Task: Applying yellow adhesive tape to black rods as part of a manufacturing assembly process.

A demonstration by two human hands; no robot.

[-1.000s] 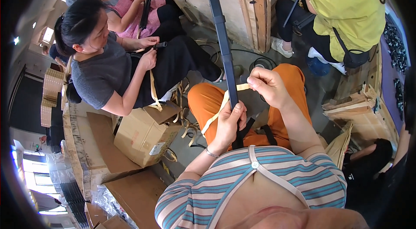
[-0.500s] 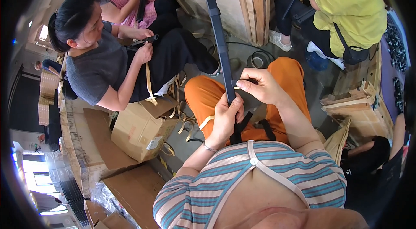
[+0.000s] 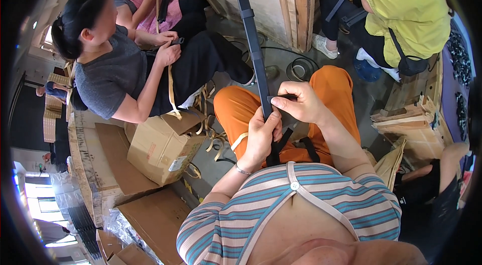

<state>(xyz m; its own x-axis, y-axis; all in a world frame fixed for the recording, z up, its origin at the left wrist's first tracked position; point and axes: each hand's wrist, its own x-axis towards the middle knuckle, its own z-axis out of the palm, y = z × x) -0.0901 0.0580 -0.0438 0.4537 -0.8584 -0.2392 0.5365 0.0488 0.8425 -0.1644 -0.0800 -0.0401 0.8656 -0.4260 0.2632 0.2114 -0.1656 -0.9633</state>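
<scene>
A long, flat, dark grey bar (image 3: 255,41) rises from my lap and leans slightly left, with darker bands across it. My left hand (image 3: 262,135) is closed round its lower part, thumb on the front. Just above, my right hand (image 3: 304,102) pinches a short black strip (image 3: 287,97) that sticks out to the right of the bar. Whether the strip wraps fully round the bar is hidden. Black straps (image 3: 310,149) lie across my orange trousers below the hands.
A co-worker (image 3: 113,64) sits at left, holding a small dark part. A person in yellow (image 3: 406,9) sits far right with dark bars. A wooden crate (image 3: 241,4) stands ahead, and cardboard boxes (image 3: 155,149) sit at left. Pale strips (image 3: 218,147) and a coiled cord (image 3: 299,68) lie on the floor.
My right hand has shifted slightly at the strip, its pale tip no longer showing. The bar and my left hand stay nearly still. The person in yellow has moved their bar a little.
</scene>
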